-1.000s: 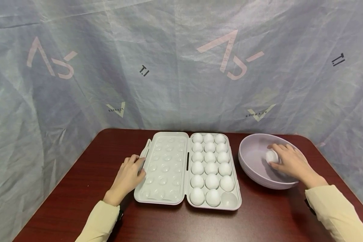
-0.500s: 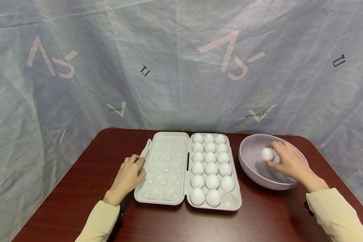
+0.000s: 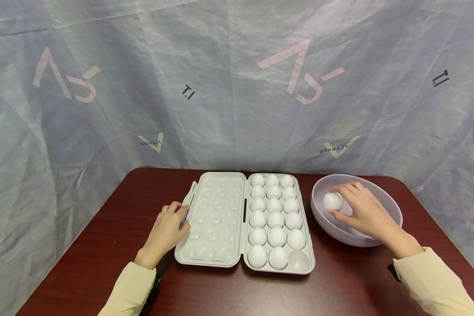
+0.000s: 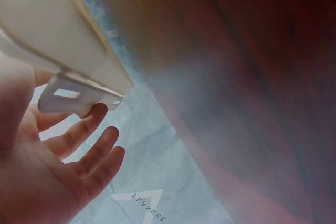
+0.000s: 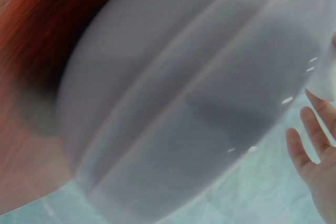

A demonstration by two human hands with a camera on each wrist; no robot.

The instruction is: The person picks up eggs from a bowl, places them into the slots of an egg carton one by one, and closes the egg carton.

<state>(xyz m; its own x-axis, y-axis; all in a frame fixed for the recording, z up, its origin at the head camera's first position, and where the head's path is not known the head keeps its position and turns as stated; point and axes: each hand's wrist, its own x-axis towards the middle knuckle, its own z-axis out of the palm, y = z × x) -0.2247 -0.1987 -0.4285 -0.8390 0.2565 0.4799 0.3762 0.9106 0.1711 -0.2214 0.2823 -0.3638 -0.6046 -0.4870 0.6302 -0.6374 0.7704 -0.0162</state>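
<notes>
My right hand [image 3: 363, 208] holds a white egg [image 3: 333, 201] between thumb and fingertips, over the left side of the lilac bowl [image 3: 331, 226]. In the right wrist view the bowl's wall [image 5: 173, 103] fills the middle, and some fingers [image 5: 315, 135] show at the right edge. An egg box lies unfolded at the centre; its tray half [image 3: 310, 245] is full of white eggs except for one bare cup at the near right corner. My left hand [image 3: 166, 229] grips the latch flap [image 4: 52, 100] on the left edge of the lid [image 3: 217, 210], a fingertip on the flap.
Everything stands on a dark red wooden table [image 3: 260, 294]. The bowl is at the right, close beside the tray half. A grey printed cloth [image 3: 229, 109] hangs directly behind the table's far edge.
My right hand has moved left across the bowl and a little up with the egg, from the bowl's middle to its left side. My left hand and the egg box have stayed put.
</notes>
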